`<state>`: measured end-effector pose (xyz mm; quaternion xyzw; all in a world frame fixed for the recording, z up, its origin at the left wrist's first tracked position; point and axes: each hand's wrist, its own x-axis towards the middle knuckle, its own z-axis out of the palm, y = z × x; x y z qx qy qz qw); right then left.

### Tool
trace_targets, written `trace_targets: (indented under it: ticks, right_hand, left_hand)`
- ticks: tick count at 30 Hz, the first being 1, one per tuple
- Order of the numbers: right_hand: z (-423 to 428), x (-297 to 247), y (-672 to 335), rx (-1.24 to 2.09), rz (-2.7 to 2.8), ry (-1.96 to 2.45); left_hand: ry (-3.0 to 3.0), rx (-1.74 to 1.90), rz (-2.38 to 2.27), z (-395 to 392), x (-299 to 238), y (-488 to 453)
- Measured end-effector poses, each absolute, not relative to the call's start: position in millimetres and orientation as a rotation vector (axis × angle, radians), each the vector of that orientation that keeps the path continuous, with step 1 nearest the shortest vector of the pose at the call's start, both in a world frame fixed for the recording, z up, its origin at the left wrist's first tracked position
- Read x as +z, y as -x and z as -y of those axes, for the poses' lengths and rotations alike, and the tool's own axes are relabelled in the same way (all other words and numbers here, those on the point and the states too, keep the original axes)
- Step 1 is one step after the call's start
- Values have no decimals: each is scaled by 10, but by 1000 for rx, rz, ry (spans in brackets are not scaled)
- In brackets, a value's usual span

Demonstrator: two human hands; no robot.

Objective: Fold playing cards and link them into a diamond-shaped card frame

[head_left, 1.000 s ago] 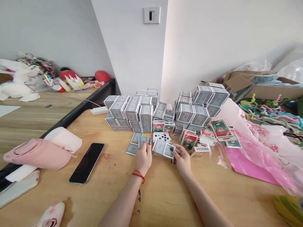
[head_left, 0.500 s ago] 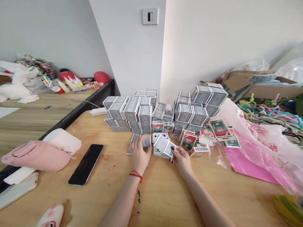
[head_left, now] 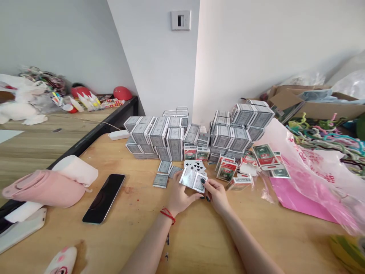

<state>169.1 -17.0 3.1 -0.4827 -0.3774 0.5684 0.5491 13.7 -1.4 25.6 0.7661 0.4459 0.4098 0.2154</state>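
Black spade pips on face-up card (head_left: 194,165)

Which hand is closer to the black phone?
Left. The left hand is to the right of the phone, apart from it. The right hand is farther right, beyond the left hand. Both hold the fanned cards.

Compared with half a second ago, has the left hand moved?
Yes. The left hand has pulled back from the loose cards and shifted right, away from the phone, meeting the right hand at the held cards.
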Motion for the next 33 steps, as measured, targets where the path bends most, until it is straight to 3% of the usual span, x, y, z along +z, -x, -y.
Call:
trace_targets:
  ticks: [13, 33]
  right_hand:
    - [155, 29, -1632, 1256, 944, 1120]
    - [165, 55, -1632, 1229, 887, 1172]
  left_hand:
    - [-991, 1486, -1261, -237, 107, -6]
    - [-1031, 1420, -1245, -270, 49, -3]
